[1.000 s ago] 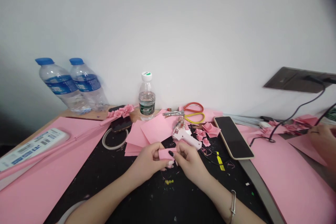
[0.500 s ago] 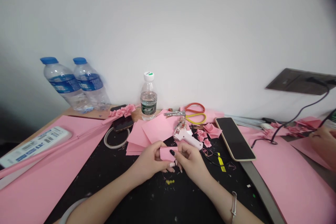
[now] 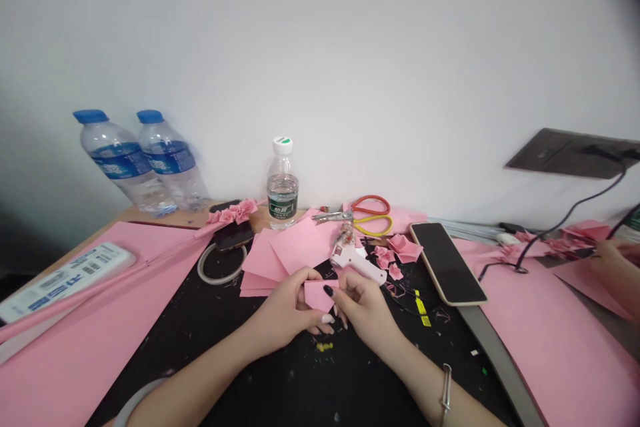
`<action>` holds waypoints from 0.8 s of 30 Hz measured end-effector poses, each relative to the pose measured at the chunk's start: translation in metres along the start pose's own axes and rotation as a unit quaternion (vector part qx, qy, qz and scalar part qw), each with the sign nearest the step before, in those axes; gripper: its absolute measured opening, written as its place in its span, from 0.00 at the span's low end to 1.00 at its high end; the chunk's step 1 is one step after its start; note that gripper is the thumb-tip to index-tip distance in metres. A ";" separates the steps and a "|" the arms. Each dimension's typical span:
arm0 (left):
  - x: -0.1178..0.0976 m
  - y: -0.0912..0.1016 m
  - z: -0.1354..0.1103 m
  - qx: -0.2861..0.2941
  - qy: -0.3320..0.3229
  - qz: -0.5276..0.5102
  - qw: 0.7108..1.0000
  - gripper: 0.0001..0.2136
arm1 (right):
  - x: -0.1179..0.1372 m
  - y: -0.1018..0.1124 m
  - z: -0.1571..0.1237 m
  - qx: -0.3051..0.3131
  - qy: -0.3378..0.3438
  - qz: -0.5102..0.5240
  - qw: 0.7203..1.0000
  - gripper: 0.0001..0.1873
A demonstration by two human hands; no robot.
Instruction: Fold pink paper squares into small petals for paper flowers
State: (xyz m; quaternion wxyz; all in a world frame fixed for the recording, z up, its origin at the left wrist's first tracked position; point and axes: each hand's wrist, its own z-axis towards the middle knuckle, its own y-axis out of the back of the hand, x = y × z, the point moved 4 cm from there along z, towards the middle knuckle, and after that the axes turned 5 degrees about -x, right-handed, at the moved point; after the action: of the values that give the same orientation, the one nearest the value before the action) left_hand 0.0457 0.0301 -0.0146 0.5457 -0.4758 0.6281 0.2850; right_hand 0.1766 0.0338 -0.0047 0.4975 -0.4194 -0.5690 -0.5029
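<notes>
My left hand (image 3: 286, 307) and my right hand (image 3: 363, 310) pinch a small piece of pink paper (image 3: 319, 295) between them, over a black work mat (image 3: 280, 373). Just beyond my right hand lies a white hot glue gun (image 3: 356, 265). A loose pile of pink paper sheets (image 3: 295, 247) sits beyond my left hand. Several small folded pink paper flowers (image 3: 395, 253) lie to the right of the glue gun.
Orange-and-yellow-handled scissors (image 3: 369, 215) and several water bottles (image 3: 283, 187) stand at the back. A phone (image 3: 447, 263) lies to the right, with pink sheets (image 3: 550, 327) beyond it. A co-worker's hand (image 3: 613, 263) is at far right. A power strip (image 3: 65, 283) rests on pink paper (image 3: 75, 353).
The whole view has shifted slightly. My hands have turned the pink paper piece a little. The co-worker's hand at the right has moved slightly.
</notes>
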 end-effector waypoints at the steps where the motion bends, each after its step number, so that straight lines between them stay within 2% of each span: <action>1: 0.000 0.000 0.000 0.001 0.002 -0.001 1.000 0.17 | 0.001 0.000 0.000 0.000 0.001 0.002 1.000 0.16; 4: -0.001 0.000 -0.001 -0.001 0.002 0.000 1.000 0.17 | 0.003 0.002 0.001 -0.005 0.006 0.011 1.000 0.16; 9: -0.005 0.006 0.001 -0.042 -0.016 0.037 0.998 0.09 | 0.005 0.004 0.003 0.001 0.032 -0.020 0.999 0.15; 13: -0.005 0.012 0.003 -0.074 -0.011 0.041 0.996 0.09 | 0.011 0.012 0.004 -0.058 0.094 -0.061 0.992 0.05; 15: -0.004 0.013 0.003 -0.086 -0.012 0.037 0.996 0.09 | 0.014 0.014 0.003 -0.082 0.121 -0.063 0.987 0.07; 19: -0.005 0.011 0.002 -0.086 -0.010 0.030 0.996 0.09 | 0.018 0.012 0.002 -0.066 0.147 -0.066 0.985 0.06; 24: -0.004 0.006 0.001 -0.050 -0.016 0.032 0.998 0.08 | 0.018 0.008 0.000 -0.049 0.143 -0.046 0.987 0.03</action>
State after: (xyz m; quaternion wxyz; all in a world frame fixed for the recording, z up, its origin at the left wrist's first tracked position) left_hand 0.0401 0.0345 -0.0116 0.5219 -0.4780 0.6187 0.3411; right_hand 0.1814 0.0344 0.0142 0.5286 -0.3404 -0.4853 -0.6076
